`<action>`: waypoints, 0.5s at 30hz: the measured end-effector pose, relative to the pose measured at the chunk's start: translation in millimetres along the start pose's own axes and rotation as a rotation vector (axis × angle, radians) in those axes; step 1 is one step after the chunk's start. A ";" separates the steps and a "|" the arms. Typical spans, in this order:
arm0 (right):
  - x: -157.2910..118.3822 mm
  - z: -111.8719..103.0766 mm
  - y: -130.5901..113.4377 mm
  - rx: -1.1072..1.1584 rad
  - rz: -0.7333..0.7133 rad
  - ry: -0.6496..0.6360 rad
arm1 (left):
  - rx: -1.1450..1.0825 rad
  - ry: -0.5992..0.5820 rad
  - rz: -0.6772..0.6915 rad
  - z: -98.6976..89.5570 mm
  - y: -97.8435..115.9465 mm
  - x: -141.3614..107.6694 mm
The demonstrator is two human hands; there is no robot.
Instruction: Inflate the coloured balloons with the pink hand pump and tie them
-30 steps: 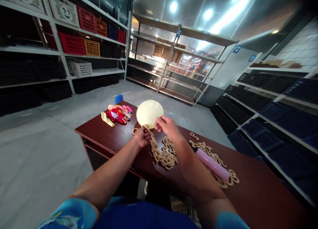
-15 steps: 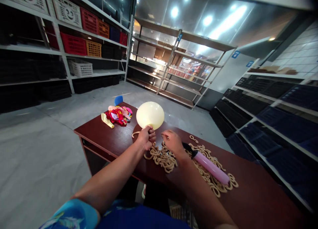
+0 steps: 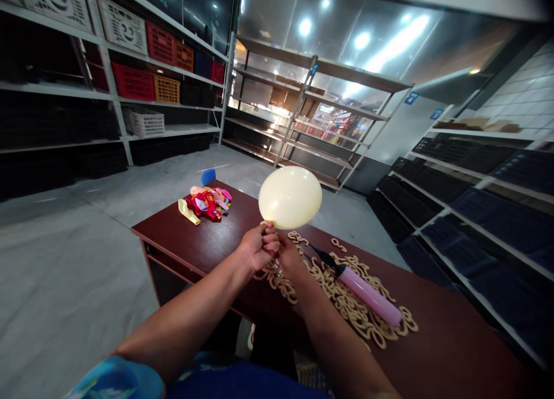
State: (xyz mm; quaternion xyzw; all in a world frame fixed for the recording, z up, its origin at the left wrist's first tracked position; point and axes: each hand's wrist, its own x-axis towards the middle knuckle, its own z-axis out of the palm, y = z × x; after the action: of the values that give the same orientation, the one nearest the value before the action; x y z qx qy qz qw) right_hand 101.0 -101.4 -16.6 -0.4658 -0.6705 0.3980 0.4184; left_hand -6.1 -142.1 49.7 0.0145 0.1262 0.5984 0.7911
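Note:
An inflated pale yellow balloon [image 3: 289, 197] leans to the right above my hands. My left hand [image 3: 258, 246] is closed round the balloon's neck at its lower left. My right hand [image 3: 288, 254] touches the left one just below the balloon, its fingers closed and mostly hidden, so what they hold cannot be made out. Many tan curled loops [image 3: 355, 309] lie on the dark red table [image 3: 216, 237] beneath and to the right of my hands. On top of them rests a pink pump [image 3: 370, 295] with a black end.
A pile of red, pink and yellow uninflated balloons [image 3: 210, 202] lies at the table's far left. Behind it shows a blue object [image 3: 208, 176]. Shelves with crates [image 3: 134, 81] stand left; more racks stand behind and right.
My right hand has moved left to meet my left hand. The balloon has tilted and shifted to the right.

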 end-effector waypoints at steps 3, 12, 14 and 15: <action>-2.0 -18.8 -5.1 -0.044 -0.011 -0.023 | 0.266 0.086 -0.054 -13.8 8.5 4.5; -15.4 -43.3 -52.8 -0.443 -0.473 -0.190 | 1.703 0.350 0.567 -53.4 11.4 23.3; -12.3 -41.3 -56.1 -0.436 -0.519 -0.201 | 1.763 0.304 0.604 -55.5 7.4 23.1; -10.0 -39.8 -55.5 -0.426 -0.517 -0.191 | 1.766 0.285 0.603 -55.6 5.1 22.4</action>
State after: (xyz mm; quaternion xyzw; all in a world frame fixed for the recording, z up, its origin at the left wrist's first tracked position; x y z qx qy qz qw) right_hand 124.0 -119.0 46.0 -0.3179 -0.8706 0.1716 0.3340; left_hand -17.3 -126.5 -7.3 0.5672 0.6204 0.4619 0.2830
